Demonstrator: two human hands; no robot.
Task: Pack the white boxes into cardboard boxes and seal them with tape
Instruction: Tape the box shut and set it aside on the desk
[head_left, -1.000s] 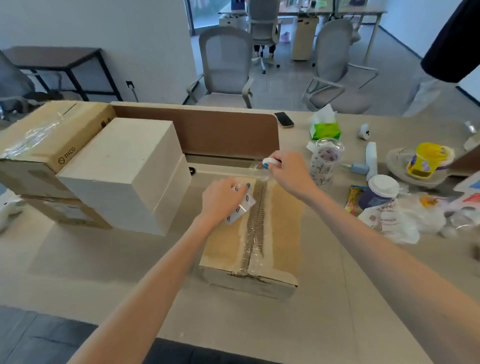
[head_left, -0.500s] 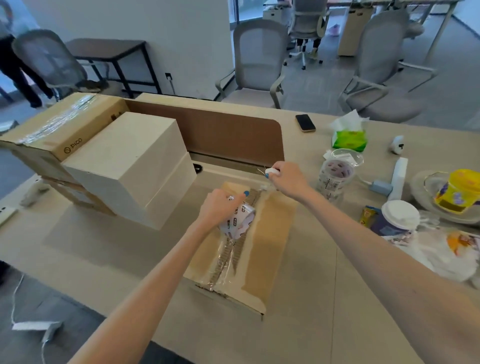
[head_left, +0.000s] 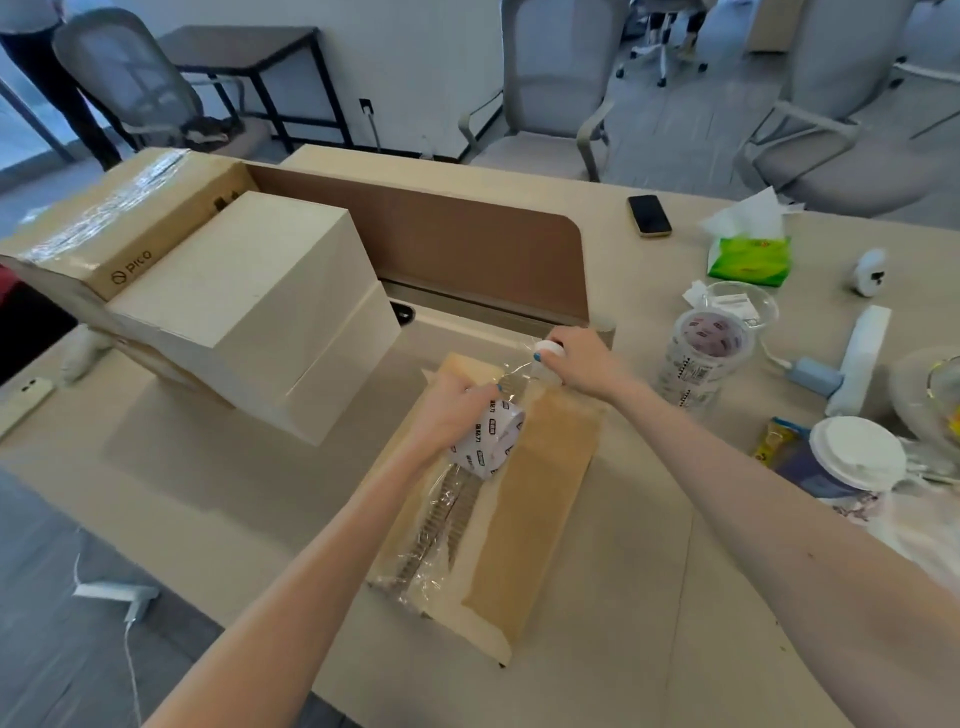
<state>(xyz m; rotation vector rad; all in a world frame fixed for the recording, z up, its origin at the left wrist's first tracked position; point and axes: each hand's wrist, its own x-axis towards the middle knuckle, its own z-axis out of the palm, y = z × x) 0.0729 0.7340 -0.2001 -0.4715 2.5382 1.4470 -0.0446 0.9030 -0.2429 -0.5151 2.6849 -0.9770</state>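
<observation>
Lying flat on the smooth beige table (head_left: 249, 525), the brown cardboard box (head_left: 540, 499) has a matte surface and a wrinkled strip of clear tape (head_left: 441, 525) along its middle seam. The left hand (head_left: 447, 415) is over this seam, fingers curled around a white printed tape roll (head_left: 491, 441). At the far end of the box the right hand (head_left: 582, 364) pinches a small white object (head_left: 549, 348); shiny tape stretches between both hands. Further left, a plain, sharp-edged white box (head_left: 249, 312) stands just beside a taped cardboard carton (head_left: 119, 228).

Beige table (head_left: 623, 597), cardboard box (head_left: 535, 499), phone (head_left: 649, 215), possibly cup (head_left: 852, 462)
</observation>
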